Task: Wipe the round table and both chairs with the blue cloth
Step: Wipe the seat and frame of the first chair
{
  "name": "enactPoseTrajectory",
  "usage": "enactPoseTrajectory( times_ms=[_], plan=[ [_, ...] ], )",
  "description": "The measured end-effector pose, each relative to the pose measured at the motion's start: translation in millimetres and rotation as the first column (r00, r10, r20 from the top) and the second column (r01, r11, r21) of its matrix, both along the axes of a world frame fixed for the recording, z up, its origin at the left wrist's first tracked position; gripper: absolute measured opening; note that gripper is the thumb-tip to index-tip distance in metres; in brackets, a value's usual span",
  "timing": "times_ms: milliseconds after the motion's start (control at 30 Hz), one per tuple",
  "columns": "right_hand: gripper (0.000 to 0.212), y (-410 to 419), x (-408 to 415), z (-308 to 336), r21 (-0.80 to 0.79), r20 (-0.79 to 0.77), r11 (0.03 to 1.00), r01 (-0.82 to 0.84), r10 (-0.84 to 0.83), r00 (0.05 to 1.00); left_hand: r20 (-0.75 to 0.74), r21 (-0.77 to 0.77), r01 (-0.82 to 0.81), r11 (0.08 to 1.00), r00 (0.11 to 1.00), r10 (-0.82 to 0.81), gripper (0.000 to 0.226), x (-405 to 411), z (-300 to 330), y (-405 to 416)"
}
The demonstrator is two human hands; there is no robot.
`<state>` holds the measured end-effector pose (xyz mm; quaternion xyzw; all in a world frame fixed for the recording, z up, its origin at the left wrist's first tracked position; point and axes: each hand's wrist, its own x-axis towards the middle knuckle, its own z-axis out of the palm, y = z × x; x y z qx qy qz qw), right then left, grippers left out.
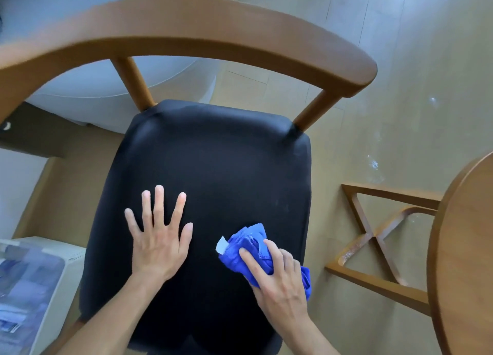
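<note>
Down at the far left I see a white box (40, 288) with a bluish panel on top, standing on the floor beside the chair (213, 167). Behind it, at the upper left, sits a large pale grey rounded thing (106, 82) I cannot identify, seen partly through the chair's curved wooden backrest (186, 26).

Moving right, the chair fills the middle of my view: a black padded seat with two wooden struts rising to the backrest. My left hand (160, 242) lies flat on the seat, palm down, its fingers (159, 202) straight and spread, holding nothing.

Just to its right, near the seat's front right corner, my right hand (280, 277) presses the blue cloth (245, 245) onto the seat. Its fingers are curled over the bunched cloth and grip it; part of the cloth sticks out ahead of the hand and a bit more behind, toward the seat edge. A small white tag (222, 245) pokes from the cloth's left side.

Further right lies the light wood floor (400, 87), with a few whitish marks on it. At the right edge is the round wooden table (469, 248), only part of its top in view, with its crossed wooden base (373, 237) on the floor beneath it.
</note>
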<state>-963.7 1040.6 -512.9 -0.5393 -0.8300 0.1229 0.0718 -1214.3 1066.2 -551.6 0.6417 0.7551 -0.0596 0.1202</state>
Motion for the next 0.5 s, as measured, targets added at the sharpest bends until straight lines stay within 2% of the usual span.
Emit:
enactPoseTrajectory(
  times_ms=[133, 333, 500],
  plan=[
    [0.056, 25.5, -1.0, -6.4, 0.05, -0.015, 0.998, 0.046, -0.046, 0.999, 0.01, 0.054, -0.001, 0.999, 1.0, 0.0, 0.065, -1.6, -9.1, -1.0],
    [0.04, 117.7, -15.9, -2.6, 0.114, -0.059, 0.965, 0.237, -0.231, 0.971, 0.003, 0.085, -0.002, 0.996, 1.0, 0.001, 0.066, -2.5, -12.8, -1.5],
    [0.045, 204.0, -24.4, -8.9, 0.074, -0.028, 0.872, 0.483, -0.483, 0.875, -0.009, 0.109, 0.007, 0.994, 1.0, -0.006, 0.066, -1.9, -16.1, -0.7]
  ],
)
